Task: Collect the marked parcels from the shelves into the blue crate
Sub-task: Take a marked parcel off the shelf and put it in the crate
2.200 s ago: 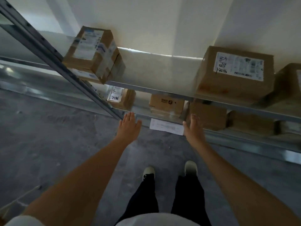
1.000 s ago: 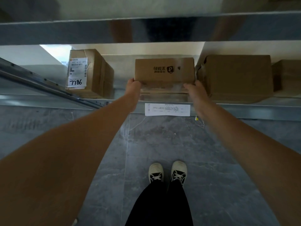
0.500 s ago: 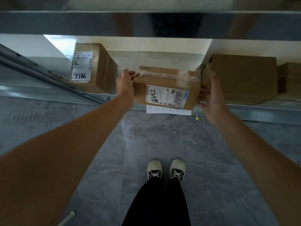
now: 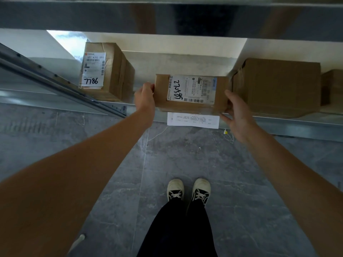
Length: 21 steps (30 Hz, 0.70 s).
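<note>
I hold a small brown cardboard parcel [image 4: 191,93] at the front edge of the low shelf [image 4: 55,101]. Its white shipping label, with handwritten black digits, faces me. My left hand [image 4: 145,100] grips the parcel's left end. My right hand [image 4: 236,115] holds its right end, fingers curled round the lower corner. A taller parcel marked 7786 [image 4: 104,71] stands on the same shelf to the left. The blue crate is out of view.
A larger plain box [image 4: 278,86] sits on the shelf right of the held parcel, another box [image 4: 332,88] beyond it. A white paper slip [image 4: 193,120] hangs on the shelf's front edge. A metal shelf beam [image 4: 167,17] runs overhead. My feet stand on grey floor tiles [image 4: 111,182].
Both hands reached the middle parcel on the low shelf, gripped its ends and tipped it forward, so its labelled face now points up at me.
</note>
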Tool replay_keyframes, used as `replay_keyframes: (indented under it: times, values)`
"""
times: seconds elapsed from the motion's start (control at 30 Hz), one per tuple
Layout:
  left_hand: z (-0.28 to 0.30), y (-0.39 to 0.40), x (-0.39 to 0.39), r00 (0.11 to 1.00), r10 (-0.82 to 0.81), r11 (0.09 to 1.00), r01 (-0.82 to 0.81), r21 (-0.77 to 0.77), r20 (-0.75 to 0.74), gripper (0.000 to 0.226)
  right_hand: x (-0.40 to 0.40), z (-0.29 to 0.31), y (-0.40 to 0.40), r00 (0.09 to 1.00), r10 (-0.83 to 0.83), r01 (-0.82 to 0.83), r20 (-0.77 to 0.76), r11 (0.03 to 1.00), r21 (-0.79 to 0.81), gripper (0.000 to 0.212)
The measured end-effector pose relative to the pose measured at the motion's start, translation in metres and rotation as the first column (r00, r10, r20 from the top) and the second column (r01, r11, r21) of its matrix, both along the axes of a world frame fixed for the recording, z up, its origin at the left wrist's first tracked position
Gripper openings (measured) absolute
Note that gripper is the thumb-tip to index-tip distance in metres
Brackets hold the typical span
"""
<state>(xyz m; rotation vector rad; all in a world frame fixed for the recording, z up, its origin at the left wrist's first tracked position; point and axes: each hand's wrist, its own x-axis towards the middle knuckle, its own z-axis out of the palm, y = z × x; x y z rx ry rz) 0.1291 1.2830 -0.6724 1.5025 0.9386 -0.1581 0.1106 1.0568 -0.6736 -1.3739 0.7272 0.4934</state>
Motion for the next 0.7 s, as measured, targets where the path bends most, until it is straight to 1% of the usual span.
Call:
replay_keyframes:
  times: [0.07, 0.1, 0.2, 0.27, 0.33, 0.37, 0.43, 0.5, 0.53, 0.57, 0.6, 0.63, 0.67, 0.7]
  values:
    - [-0.002, 0.002, 0.006, 1.0, -0.007, 0.998, 0.006, 0.055, 0.009, 0.023, 0.005, -0.003, 0.006, 0.998, 0.056, -0.056, 0.011, 0.998, -0.002, 0.017]
    - [-0.003, 0.004, 0.011, 1.0, -0.015, 0.995, 0.013, 0.098, 0.023, 0.028, 0.009, -0.004, 0.009, 0.995, 0.097, -0.097, 0.023, 0.995, 0.002, 0.012]
    - [-0.002, 0.014, 0.027, 0.997, -0.077, 0.978, 0.072, 0.198, 0.016, 0.032, 0.025, -0.006, 0.019, 0.979, 0.197, -0.2, 0.055, 0.979, 0.05, 0.013]
    - [-0.003, 0.021, 0.036, 0.988, -0.151, 0.969, 0.156, 0.194, -0.038, 0.03, 0.036, -0.007, 0.027, 0.965, 0.251, -0.254, 0.078, 0.967, 0.034, 0.014]
    - [-0.006, 0.026, 0.041, 0.969, -0.229, 0.959, 0.241, 0.149, -0.089, 0.033, 0.044, -0.011, 0.033, 0.954, 0.281, -0.28, 0.102, 0.96, -0.025, 0.021]
    - [-0.008, 0.027, 0.042, 0.962, -0.257, 0.957, 0.267, 0.114, -0.094, 0.035, 0.047, -0.014, 0.036, 0.954, 0.279, -0.276, 0.113, 0.96, -0.044, 0.029]
    - [-0.011, 0.028, 0.043, 0.955, -0.281, 0.955, 0.288, 0.07, -0.096, 0.043, 0.052, -0.019, 0.04, 0.957, 0.267, -0.261, 0.111, 0.963, -0.063, 0.043]
    - [-0.014, 0.024, 0.04, 0.95, -0.299, 0.949, 0.306, 0.071, -0.095, 0.047, 0.054, -0.022, 0.04, 0.955, 0.278, -0.27, 0.103, 0.959, -0.088, 0.049]
    - [-0.015, 0.02, 0.038, 0.95, -0.3, 0.945, 0.308, 0.112, -0.086, 0.048, 0.054, -0.024, 0.04, 0.952, 0.286, -0.274, 0.109, 0.955, -0.114, 0.051]
    - [-0.014, 0.015, 0.035, 0.954, -0.292, 0.93, 0.301, 0.211, -0.073, 0.049, 0.053, -0.023, 0.038, 0.952, 0.28, -0.259, 0.123, 0.952, -0.166, 0.055]
    - [-0.012, 0.009, 0.033, 0.958, -0.281, 0.893, 0.28, 0.353, -0.05, 0.052, 0.051, -0.02, 0.036, 0.957, 0.249, -0.208, 0.146, 0.946, -0.249, 0.058]
    - [-0.008, 0.0, 0.03, 0.961, -0.275, 0.841, 0.242, 0.483, -0.003, 0.053, 0.048, -0.014, 0.031, 0.961, 0.196, -0.119, 0.193, 0.929, -0.351, 0.059]
    - [-0.003, -0.012, 0.026, 0.959, -0.275, 0.799, 0.191, 0.571, 0.065, 0.051, 0.042, -0.006, 0.023, 0.952, 0.14, -0.006, 0.27, 0.895, -0.445, 0.055]
    - [0.003, -0.026, 0.023, 0.952, -0.279, 0.786, 0.149, 0.6, 0.129, 0.049, 0.034, 0.002, 0.013, 0.927, 0.104, 0.103, 0.361, 0.853, -0.512, 0.048]
